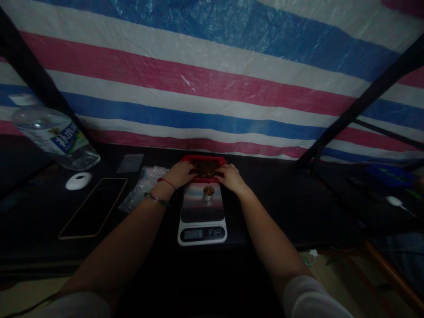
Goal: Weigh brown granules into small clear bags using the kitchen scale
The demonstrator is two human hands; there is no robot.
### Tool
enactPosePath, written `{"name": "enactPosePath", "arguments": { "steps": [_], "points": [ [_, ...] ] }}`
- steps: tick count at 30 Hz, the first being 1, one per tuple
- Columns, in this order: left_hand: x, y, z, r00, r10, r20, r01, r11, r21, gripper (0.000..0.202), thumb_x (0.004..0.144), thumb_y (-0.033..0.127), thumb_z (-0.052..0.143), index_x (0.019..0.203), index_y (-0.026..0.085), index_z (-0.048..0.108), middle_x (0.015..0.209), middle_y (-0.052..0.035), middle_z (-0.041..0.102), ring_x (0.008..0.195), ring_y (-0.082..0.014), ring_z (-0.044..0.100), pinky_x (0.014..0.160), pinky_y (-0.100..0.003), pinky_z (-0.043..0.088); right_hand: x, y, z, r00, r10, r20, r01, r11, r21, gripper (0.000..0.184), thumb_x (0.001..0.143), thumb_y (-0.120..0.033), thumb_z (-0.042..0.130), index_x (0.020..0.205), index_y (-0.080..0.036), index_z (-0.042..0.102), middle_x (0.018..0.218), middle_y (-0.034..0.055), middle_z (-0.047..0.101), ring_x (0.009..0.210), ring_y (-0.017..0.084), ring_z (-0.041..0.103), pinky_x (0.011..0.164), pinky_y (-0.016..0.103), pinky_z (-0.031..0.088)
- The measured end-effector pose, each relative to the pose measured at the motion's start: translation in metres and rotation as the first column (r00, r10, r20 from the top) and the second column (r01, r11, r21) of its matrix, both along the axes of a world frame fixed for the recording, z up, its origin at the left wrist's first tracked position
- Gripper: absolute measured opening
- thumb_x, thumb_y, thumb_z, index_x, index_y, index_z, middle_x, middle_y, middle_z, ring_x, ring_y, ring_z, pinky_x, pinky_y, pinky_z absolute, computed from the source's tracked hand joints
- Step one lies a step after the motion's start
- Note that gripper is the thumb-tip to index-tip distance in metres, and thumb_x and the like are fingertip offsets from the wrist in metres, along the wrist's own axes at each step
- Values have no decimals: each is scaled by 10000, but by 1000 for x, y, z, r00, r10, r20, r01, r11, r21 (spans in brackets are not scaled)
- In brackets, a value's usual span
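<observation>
A red open container (pixel 204 157), perhaps a rolled-down bag, lies behind the scale and holds many small dark brown pieces (pixel 206 168). My left hand (pixel 180 175) grips its left side, fingers curled over the rim. On the opposite side my right hand (pixel 231 177) holds the rim in the same way, with fingertips near the brown pieces. Just in front, a white kitchen scale (pixel 202 212) with a metal plate and a small display carries a little metal cup (pixel 208 194) filled with lighter brown pieces. The display's digits are too dim to read.
Left of my left arm lie clear zip bags (pixel 141 187), a single small bag (pixel 130 163), a phone (pixel 94 207) and a white mouse-like object (pixel 78 180). A large clear bottle (pixel 54 132) stands behind them. Dark metal posts and a striped sheet (pixel 212 92) close off the back.
</observation>
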State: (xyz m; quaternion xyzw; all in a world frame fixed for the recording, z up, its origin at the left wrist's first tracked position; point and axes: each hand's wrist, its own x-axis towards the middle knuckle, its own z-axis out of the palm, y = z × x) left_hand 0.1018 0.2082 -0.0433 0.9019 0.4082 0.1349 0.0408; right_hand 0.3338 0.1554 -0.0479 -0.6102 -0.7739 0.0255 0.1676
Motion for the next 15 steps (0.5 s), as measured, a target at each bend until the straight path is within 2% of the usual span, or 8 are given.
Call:
{"name": "enactPosePath", "arguments": {
  "steps": [5,9,13,15],
  "points": [
    [1,2,-1,999,-18,-31,18,1000,14,262,842,283,500,945,181,719,954,-85,691,913,-217,613,837,-314,461,2,6,-8,1000,23,-13,-23,999,25,204,843,-284,589,1002,-263,716,1032,47,670,993,232,526,883,355,382],
    [2,3,-3,1000,-1,5,1,1000,28,255,848,246,489,941,188,719,967,-77,696,940,-215,615,871,-320,460,2,8,-12,999,30,-33,-27,997,68,189,842,-275,586,972,-248,721,998,47,687,985,231,541,892,352,387],
    [5,1,-6,982,9,189,-28,994,102,294,864,243,469,1054,165,680,1052,-91,670,1001,-217,596,928,-336,453,0,7,-10,995,44,-93,-32,992,120,203,866,-271,545,965,-225,716,970,56,693,946,217,562,883,343,401],
    [7,-3,-2,957,5,290,-53,986,160,318,883,255,441,1087,148,660,1078,-100,659,1028,-213,582,957,-342,440,-2,6,-9,990,51,-135,-31,990,140,224,875,-230,514,982,-208,709,982,62,696,938,209,573,888,341,405]
  ]
}}
